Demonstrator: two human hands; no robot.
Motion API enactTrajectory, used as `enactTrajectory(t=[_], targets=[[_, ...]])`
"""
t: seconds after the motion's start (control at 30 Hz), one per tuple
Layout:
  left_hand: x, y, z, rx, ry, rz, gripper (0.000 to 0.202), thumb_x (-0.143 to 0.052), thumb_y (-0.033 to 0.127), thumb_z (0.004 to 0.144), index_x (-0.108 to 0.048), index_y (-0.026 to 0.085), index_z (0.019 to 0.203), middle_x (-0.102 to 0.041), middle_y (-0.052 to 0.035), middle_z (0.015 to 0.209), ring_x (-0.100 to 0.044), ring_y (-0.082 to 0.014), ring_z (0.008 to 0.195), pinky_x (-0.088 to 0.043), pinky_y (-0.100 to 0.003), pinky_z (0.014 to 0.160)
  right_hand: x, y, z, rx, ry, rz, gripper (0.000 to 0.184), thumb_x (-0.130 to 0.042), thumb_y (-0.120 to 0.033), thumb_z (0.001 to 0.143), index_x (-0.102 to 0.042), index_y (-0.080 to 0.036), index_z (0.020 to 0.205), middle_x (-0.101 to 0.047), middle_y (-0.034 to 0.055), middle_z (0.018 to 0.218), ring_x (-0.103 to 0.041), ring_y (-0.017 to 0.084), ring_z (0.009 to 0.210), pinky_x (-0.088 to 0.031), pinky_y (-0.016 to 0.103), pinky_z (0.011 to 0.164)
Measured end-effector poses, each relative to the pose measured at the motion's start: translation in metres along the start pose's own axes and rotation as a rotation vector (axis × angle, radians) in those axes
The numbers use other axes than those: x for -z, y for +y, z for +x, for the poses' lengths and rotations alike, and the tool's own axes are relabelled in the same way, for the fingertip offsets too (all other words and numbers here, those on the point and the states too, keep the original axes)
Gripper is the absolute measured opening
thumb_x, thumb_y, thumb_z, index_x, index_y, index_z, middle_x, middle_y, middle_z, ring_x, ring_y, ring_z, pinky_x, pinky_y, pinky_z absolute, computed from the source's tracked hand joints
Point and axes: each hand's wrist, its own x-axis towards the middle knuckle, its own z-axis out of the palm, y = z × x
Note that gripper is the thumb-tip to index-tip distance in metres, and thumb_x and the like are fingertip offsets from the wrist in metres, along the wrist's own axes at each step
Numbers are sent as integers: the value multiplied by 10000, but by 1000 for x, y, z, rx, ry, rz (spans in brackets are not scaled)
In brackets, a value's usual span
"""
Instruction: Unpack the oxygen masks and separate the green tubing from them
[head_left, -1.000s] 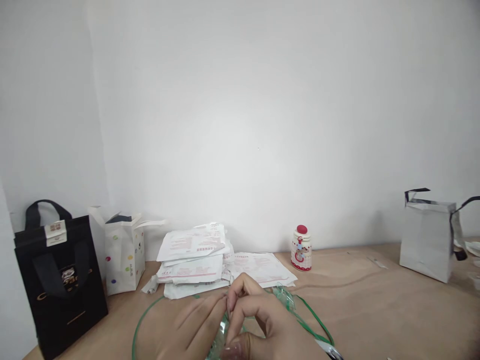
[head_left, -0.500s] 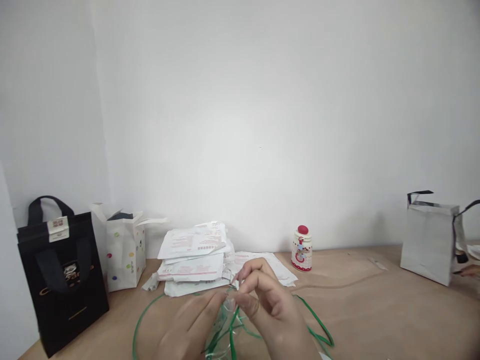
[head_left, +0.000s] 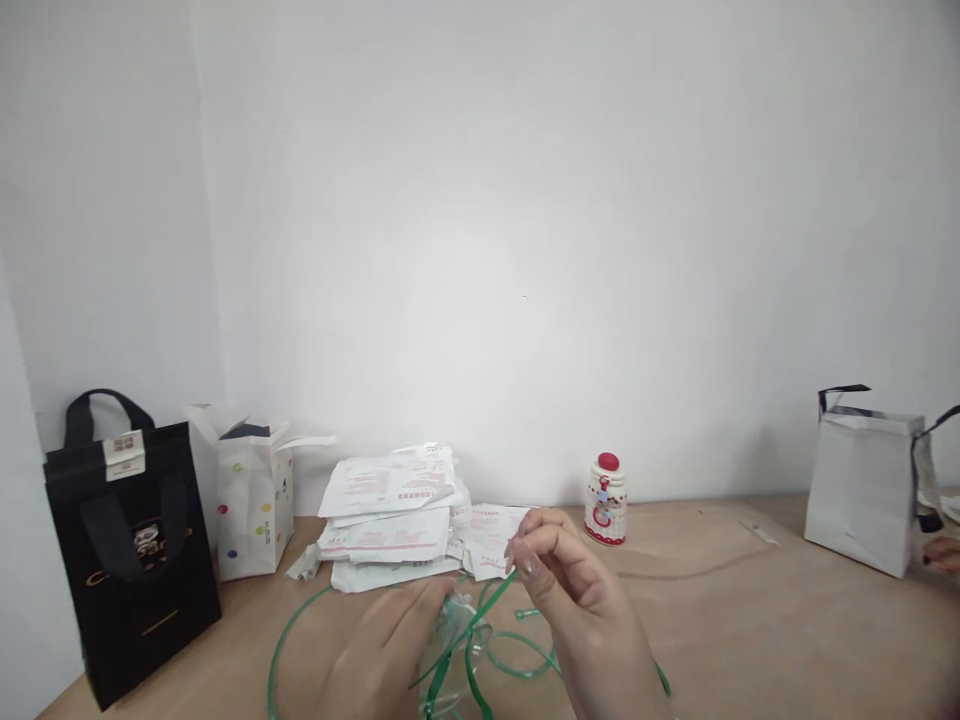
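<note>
A clear, green-tinted plastic oxygen mask (head_left: 450,640) lies low in the middle of the head view, partly behind my fingers. My left hand (head_left: 386,645) is closed against its left side, fingertips near its top; the thumb is hidden. My right hand (head_left: 581,605) pinches a green elastic strap (head_left: 491,598) between thumb and fingertips, pulled taut up and right from the mask. Green tubing (head_left: 521,668) loops on the table between mask and right hand, and more of it curves round on the left.
Stacked white printed packets (head_left: 390,510) stand behind my hands. To the left are a black gift bag (head_left: 135,560) and a dotted white bag (head_left: 251,510). A red-capped bottle (head_left: 606,505) and a white bag (head_left: 862,490) stand right. Another person's hand (head_left: 943,553) shows at the right edge.
My right hand has moved right, away from my left hand, drawing the green strap out straight. More of the tubing loop now shows. My left hand stays at the mask.
</note>
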Motion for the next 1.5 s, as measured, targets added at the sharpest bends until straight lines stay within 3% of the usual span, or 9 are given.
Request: enactTrajectory(t=[0.17, 0.37, 0.57, 0.93, 1.03, 1.17, 1.3, 1.4, 1.5], targets=[[5, 1, 3, 91, -4, -23, 329, -504, 234, 811, -592, 272, 1126, -726, 8, 977, -694, -141, 833, -549, -161, 718, -2, -10, -2, -19, -107, 14, 196, -647, -370, 747, -617, -209, 641, -482, 20, 837, -498, 152, 792, -412, 269, 755], [14, -5, -5, 204, -4, 64, 426, -450, 183, 793, -545, 252, 1202, -677, -11, 1110, -660, -157, 951, -525, -185, 786, 3, -17, -5, 88, -491, 79, 74, -666, -257, 747, -731, -276, 776, -550, 29, 793, -549, 139, 741, -461, 284, 712], [22, -4, -4, 275, 6, 82, 431, -429, 188, 813, -504, 232, 1235, -643, -13, 1172, -621, -166, 1032, -507, -199, 831, 5, -21, -3, -12, -338, -23, 148, -612, -257, 795, -710, -296, 899, -576, 26, 844, -554, 138, 786, -457, 265, 727], [9, -4, -10, 220, -13, 157, 596, -402, 95, 816, -289, 238, 1384, -428, -63, 1394, -493, -174, 1195, -461, -218, 914, -5, -11, -9, -47, -577, -306, 224, -598, -217, 784, -648, -249, 1001, -644, 11, 922, -570, 131, 817, -459, 248, 778], [9, -8, -14, 201, -50, 100, 687, -374, 38, 778, -222, 252, 1413, -415, -33, 1405, -460, -161, 1222, -437, -215, 944, -4, -15, -12, -49, -605, -399, 213, -615, -215, 772, -651, -239, 980, -647, 2, 895, -567, 132, 836, -448, 235, 783], [20, -16, -17, 287, -53, 7, 659, -380, 48, 774, -311, 309, 1375, -425, 37, 1397, -468, -147, 1212, -446, -203, 932, -1, -26, -11, -61, -608, -436, 138, -589, -250, 797, -660, -230, 914, -644, 1, 873, -575, 130, 829, -444, 224, 766], [37, -23, -16, 546, 5, -66, 494, -475, 208, 810, -454, 324, 1290, -483, 46, 1351, -500, -193, 1185, -448, -284, 950, 23, -13, 5, -112, -504, -538, 224, -472, -350, 854, -633, -200, 893, -648, 17, 795, -595, 147, 754, -455, 243, 698], [45, -25, -19, 762, 45, -121, 455, -514, 293, 811, -488, 332, 1263, -615, 48, 1209, -590, -198, 1080, -499, -280, 900, 63, 32, 24, -172, -456, -837, 261, -442, -355, 850, -639, -186, 882, -662, 54, 886, -601, 181, 842, -450, 263, 743], [50, -25, -21, 804, 75, -163, 444, -535, 296, 793, -520, 348, 1233, -652, 82, 1144, -618, -188, 1036, -532, -237, 850, 110, 86, 33, -340, -330, -1300, 264, -481, -254, 800, -652, -145, 968, -625, 151, 1076, -558, 264, 1025, -405, 336, 859]])
